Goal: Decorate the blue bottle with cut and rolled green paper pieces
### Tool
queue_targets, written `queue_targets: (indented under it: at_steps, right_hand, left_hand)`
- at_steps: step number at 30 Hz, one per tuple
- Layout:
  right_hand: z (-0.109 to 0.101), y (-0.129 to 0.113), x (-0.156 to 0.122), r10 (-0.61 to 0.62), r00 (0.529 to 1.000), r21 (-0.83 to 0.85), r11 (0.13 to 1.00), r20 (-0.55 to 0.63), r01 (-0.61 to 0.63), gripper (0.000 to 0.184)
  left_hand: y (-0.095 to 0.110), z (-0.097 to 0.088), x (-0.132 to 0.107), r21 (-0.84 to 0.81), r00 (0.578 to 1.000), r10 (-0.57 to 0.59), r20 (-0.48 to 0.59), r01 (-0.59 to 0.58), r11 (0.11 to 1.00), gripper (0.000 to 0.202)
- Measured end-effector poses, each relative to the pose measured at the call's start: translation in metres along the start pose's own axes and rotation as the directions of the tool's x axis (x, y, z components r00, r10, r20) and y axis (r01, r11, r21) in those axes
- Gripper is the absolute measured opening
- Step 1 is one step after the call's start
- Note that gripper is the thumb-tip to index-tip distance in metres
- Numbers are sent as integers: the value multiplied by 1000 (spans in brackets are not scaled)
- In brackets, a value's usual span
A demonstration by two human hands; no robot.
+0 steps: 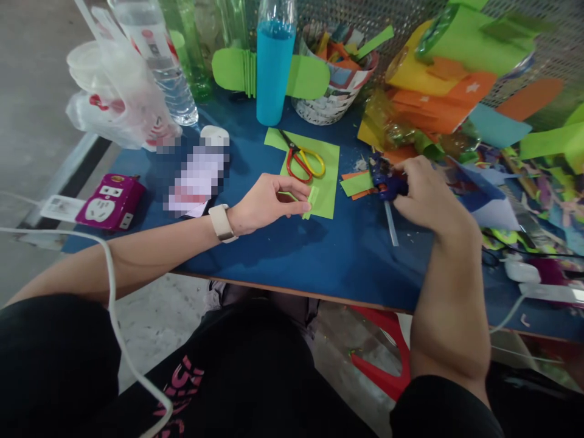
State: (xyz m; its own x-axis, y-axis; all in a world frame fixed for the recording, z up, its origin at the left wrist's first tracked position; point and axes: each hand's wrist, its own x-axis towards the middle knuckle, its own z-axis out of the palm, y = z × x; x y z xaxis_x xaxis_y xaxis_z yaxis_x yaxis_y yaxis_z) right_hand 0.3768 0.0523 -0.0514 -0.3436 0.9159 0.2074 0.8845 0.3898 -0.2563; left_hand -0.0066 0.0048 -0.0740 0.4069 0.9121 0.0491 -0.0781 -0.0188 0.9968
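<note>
My left hand [274, 204], with a watch on its wrist, pinches a small folded strip of green paper [312, 198] between thumb and fingers. It is held over the edge of a larger green paper sheet [329, 167] lying on the table. Scissors [305, 163] with red and yellow handles rest on that sheet. On the right, my right hand [422, 185] is closed around part of a dark blue glue gun [387, 181]. A clear glue stick [391, 225] juts from it toward me. Its fingertips are partly hidden. Green and orange paper pieces [358, 185] lie beside the gun.
Behind stand a bottle of blue liquid [274, 73], a scrap-filled basket [328, 100] and a water bottle [176, 85]. A phone [198, 179] and purple power adapter [112, 201] lie left. Paper-covered bottles [447, 91] and scraps crowd the right. A white cable [112, 286] crosses my left arm.
</note>
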Motion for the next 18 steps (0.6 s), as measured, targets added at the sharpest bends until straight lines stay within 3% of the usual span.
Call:
queue_targets:
  at_steps: [4, 7, 9, 11, 12, 14, 16, 18]
  right_hand:
    - [11, 28, 5, 75, 997, 25, 997, 29, -76, 56]
    - [7, 23, 7, 74, 996, 66, 995, -49, -71, 59]
    - [5, 0, 7, 18, 989, 157, 988, -149, 6, 52]
    - [11, -37, 6, -29, 964, 387, 913, -264, 133, 40]
    - [16, -59, 5, -21, 962, 537, 826, -271, 170, 37]
    - [32, -102, 1, -8, 980, 728, 669, -198, 152, 48]
    - [48, -137, -2, 9, 989, 802, 586, -146, 113, 61]
    - [60, -160, -5, 64, 987, 829, 553, -145, 85, 61]
  left_hand:
    - [1, 0, 0, -15, 1000, 4, 1, -4, 1000, 39]
    - [0, 0, 2, -42, 1000, 28, 12, -28, 999, 45]
    - [-2, 1, 3, -69, 998, 54, 20, -52, 996, 50]
    - [-3, 1, 4, -104, 997, 74, 17, -72, 992, 53]
    - [-3, 2, 5, -124, 997, 80, 10, -78, 989, 54]
    - [-3, 3, 5, -166, 996, 92, -14, -93, 982, 56]
    - [-3, 4, 6, -209, 994, 105, -40, -111, 971, 57]
    - [-4, 5, 7, -250, 991, 118, -57, -128, 960, 58]
